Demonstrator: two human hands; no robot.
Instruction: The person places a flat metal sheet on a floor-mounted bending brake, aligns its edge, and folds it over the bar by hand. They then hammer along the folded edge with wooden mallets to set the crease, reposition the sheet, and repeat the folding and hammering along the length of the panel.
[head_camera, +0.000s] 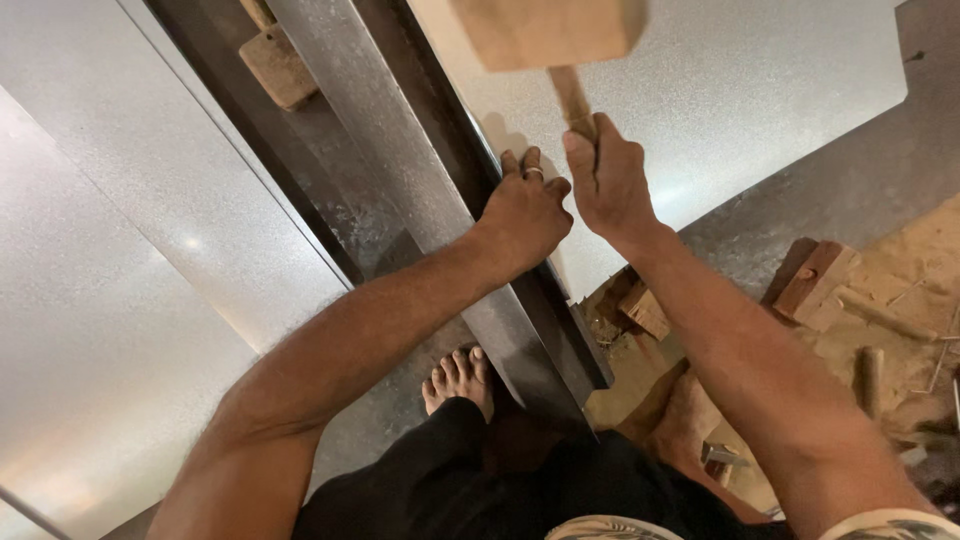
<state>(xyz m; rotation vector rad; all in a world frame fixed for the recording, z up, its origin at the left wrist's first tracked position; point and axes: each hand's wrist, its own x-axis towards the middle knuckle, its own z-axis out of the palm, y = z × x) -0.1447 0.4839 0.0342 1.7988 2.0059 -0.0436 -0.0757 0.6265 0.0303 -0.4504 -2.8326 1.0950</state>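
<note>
My right hand (610, 180) grips the handle of a wooden mallet (545, 35), whose pale block head is raised at the top of the head view. My left hand (525, 215) presses down on the edge of a shiny metal sheet (720, 90) where it meets a long steel angle bar (400, 170). A ring shows on one left finger. The bar runs diagonally from the top towards my bare foot (460, 380).
Another large metal sheet (120, 260) lies on the left. A second wooden mallet (275, 60) rests on the bar at the top. Wooden blocks (815, 285), scraps and a short stick (868, 378) lie on the dusty floor at the right.
</note>
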